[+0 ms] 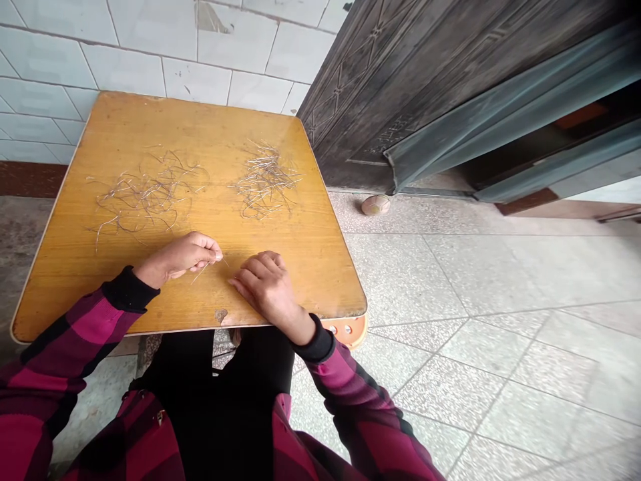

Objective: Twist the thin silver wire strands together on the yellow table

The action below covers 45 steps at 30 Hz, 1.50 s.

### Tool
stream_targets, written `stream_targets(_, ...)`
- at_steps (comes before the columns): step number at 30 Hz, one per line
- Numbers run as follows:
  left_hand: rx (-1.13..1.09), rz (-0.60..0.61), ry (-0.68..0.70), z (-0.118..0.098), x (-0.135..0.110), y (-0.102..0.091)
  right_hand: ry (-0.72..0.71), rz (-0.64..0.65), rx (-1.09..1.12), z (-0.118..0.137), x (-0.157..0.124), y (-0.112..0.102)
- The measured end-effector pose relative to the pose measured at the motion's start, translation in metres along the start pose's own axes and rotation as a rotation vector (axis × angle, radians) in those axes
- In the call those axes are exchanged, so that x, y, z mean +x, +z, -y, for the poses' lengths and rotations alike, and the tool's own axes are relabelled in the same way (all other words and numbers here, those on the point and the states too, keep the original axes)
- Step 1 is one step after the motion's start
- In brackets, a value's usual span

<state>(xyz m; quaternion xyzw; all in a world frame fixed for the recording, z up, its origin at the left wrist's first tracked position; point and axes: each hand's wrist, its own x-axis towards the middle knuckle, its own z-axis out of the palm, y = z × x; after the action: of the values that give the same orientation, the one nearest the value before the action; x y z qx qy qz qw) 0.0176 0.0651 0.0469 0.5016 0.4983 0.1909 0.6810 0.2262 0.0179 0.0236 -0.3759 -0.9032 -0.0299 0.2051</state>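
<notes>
My left hand [187, 256] pinches a thin wire [201, 273] between thumb and forefinger, low over the near half of the wooden table. One end of the wire hangs below the fingers; a short tip sticks out to the right. Just beside that tip is my right hand [265, 284], back up and fingers curled together; whatever its fingertips hold, if anything, is hidden. Beyond my left hand lies a loose, tangled pile of bent wires [147, 194]. A denser pile of wires [268, 175] lies farther right on the tabletop.
The yellow-brown table [195, 120] stands against a white tiled wall [145, 33]. An orange plastic stool [350, 329] shows under its right corner. On the speckled floor [501, 267] lies a worn ball [375, 204], near a dark carved door [360, 100] and a grey-green curtain [475, 113].
</notes>
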Motion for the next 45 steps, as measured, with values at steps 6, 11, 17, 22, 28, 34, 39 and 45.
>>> stream_targets(6, -0.011, -0.030, 0.026, 0.000, -0.001, 0.001, 0.053, -0.003, -0.049, 0.006, -0.001, 0.012)
stream_targets(11, 0.022, -0.046, 0.054, 0.002, 0.000, 0.004, 0.151, -0.018, -0.016, 0.009, -0.004, 0.016)
stream_targets(17, 0.016, -0.089, 0.078, 0.004, 0.002, 0.004, 0.375, 0.032, 0.107, 0.018, -0.005, 0.015)
stream_targets(22, 0.008, -0.107, 0.070, 0.005, 0.002, -0.001, 0.428, 0.021, 0.399, 0.020, -0.012, 0.014)
stream_targets(28, 0.019, -0.123, 0.081, 0.003, 0.003, -0.006, 0.452, -0.029, 0.485, 0.024, -0.026, 0.012)
stream_targets(34, 0.053, -0.119, 0.109, 0.005, 0.006, -0.010, 0.573, -0.040, 0.566, 0.031, -0.032, 0.011)
stream_targets(39, 0.072, -0.135, 0.107, 0.007, 0.008, -0.011, 0.646, -0.036, 0.643, 0.032, -0.035, 0.012)
stream_targets(45, 0.100, -0.155, 0.112, 0.007, 0.009, -0.011, 0.564, 0.033, 0.748, 0.030, -0.033, 0.005)
